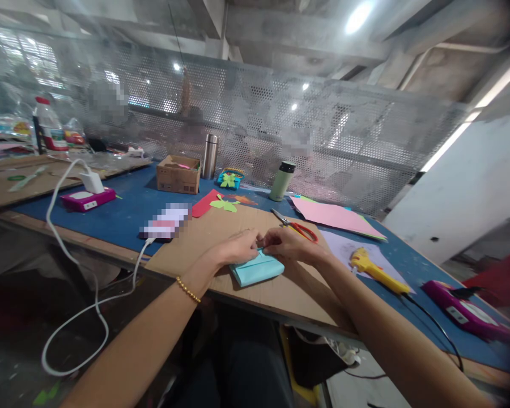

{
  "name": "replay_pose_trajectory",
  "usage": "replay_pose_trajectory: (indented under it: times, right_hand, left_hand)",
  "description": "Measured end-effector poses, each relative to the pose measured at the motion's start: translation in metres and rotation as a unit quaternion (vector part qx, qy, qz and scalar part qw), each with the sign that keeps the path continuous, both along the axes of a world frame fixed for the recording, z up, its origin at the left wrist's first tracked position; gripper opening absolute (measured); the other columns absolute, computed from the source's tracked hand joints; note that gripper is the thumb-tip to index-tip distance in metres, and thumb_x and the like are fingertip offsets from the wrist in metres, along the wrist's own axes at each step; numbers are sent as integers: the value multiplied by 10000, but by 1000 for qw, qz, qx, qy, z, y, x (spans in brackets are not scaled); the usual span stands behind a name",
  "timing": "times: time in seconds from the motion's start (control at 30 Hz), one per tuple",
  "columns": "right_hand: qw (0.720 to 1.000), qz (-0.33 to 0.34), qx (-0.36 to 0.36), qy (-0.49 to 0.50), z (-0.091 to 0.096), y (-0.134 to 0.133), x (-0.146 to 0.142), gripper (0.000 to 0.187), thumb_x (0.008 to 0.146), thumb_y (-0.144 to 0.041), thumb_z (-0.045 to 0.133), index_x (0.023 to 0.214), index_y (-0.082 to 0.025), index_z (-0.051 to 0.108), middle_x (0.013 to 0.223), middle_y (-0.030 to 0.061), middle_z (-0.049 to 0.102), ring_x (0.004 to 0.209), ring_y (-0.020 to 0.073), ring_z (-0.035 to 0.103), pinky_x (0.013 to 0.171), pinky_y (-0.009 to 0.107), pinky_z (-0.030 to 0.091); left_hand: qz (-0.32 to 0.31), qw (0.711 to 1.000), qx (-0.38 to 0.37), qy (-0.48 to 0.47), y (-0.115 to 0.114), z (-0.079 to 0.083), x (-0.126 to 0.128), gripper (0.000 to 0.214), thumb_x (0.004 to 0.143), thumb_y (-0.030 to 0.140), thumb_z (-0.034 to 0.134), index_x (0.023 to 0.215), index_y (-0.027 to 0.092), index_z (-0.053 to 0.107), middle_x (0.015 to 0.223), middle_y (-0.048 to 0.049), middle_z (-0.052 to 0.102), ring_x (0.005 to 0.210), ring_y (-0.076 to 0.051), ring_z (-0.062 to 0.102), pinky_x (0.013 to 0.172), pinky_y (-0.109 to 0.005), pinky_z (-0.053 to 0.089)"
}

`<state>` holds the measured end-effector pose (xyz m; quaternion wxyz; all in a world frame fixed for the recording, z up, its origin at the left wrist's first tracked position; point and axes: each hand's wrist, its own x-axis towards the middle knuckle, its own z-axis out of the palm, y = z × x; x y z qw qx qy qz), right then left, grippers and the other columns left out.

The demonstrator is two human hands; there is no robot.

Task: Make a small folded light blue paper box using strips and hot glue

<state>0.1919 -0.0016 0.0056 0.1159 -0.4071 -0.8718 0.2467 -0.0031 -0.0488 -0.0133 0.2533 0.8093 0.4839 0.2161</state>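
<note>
A folded light-blue paper (259, 271) lies near the front edge of a cardboard sheet (187, 252). My left hand (241, 247) is closed on its upper left part, the fingertips bent against the paper. From the right, my right hand (287, 243) pinches the paper's back edge, close to the left fingertips. Exactly what the fingertips press is partly hidden. Just behind my right hand lie scissors (300, 228) with orange-red handles. Farther back on the cardboard is a green paper cutout (224, 204), beside a red paper piece (204, 205).
A yellow glue gun (378, 272) and a purple power strip (463, 309) lie to the right. Pink paper (335, 215), a green bottle (283, 181), a steel flask (211, 157) and a cardboard box (178, 174) stand or lie behind. A phone (165, 221) with a white cable is left.
</note>
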Motion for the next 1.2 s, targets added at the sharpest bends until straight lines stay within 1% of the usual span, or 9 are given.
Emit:
replay_pose_trajectory:
  times: [0.33, 0.47, 0.6, 0.83, 0.93, 1.03, 1.2]
  right_hand:
    - [999, -5, 21, -33, 5, -2, -5, 148, 695, -231, 658, 817, -156, 695, 694, 0, 668, 610, 118, 539, 527, 215, 358]
    - [999, -4, 27, -30, 7, -5, -6, 167, 687, -231, 651, 826, -149, 694, 724, 3, 674, 642, 126, 556, 546, 216, 379]
    - [999, 0, 24, -34, 7, -6, -6, 177, 693, -229, 629, 836, -145, 693, 710, -4, 653, 638, 122, 543, 549, 216, 373]
    - [999, 11, 31, -32, 3, -1, -4, 159, 707, -240, 643, 830, -157, 700, 707, -7, 647, 652, 118, 544, 573, 214, 379]
    - [998, 14, 46, -35, 1, 2, -3, 151, 707, -236, 643, 823, -160, 701, 702, -7, 656, 650, 121, 552, 576, 219, 384]
    - [998, 25, 46, -26, -3, 4, -1, 169, 735, -262, 631, 849, -166, 711, 695, -9, 659, 624, 119, 549, 562, 223, 381]
    - [998, 38, 53, -17, -7, 6, -1, 162, 745, -264, 643, 864, -172, 703, 725, -7, 668, 631, 114, 546, 556, 216, 378]
  left_hand:
    - [-7, 1000, 2, -4, 3, -3, -1, 334, 781, 135, 546, 1113, 168, 559, 945, -33, 652, 843, -163, 590, 657, -239, 419]
    - [-4, 1000, 4, 4, 3, -4, -1, 339, 782, 138, 542, 1120, 166, 552, 956, -34, 651, 849, -165, 589, 656, -242, 417]
    - [-4, 1000, 1, 1, 4, -4, -1, 348, 786, 146, 541, 1134, 163, 544, 925, -26, 653, 830, -165, 593, 656, -246, 424]
    - [-1, 1000, 7, -1, 4, -5, -1, 346, 782, 148, 539, 1127, 160, 553, 929, -28, 654, 830, -162, 598, 648, -242, 420]
    - [12, 1000, 17, 9, 1, -2, 1, 289, 814, 179, 522, 1099, 165, 568, 934, -39, 656, 828, -169, 599, 641, -249, 415]
    - [24, 999, 19, 21, -4, 3, 5, 226, 821, 209, 528, 1037, 173, 587, 893, -40, 657, 809, -179, 603, 632, -258, 411]
    - [28, 998, 13, 48, -9, 14, 11, 195, 804, 183, 544, 982, 180, 623, 809, -38, 665, 778, -193, 621, 651, -272, 418]
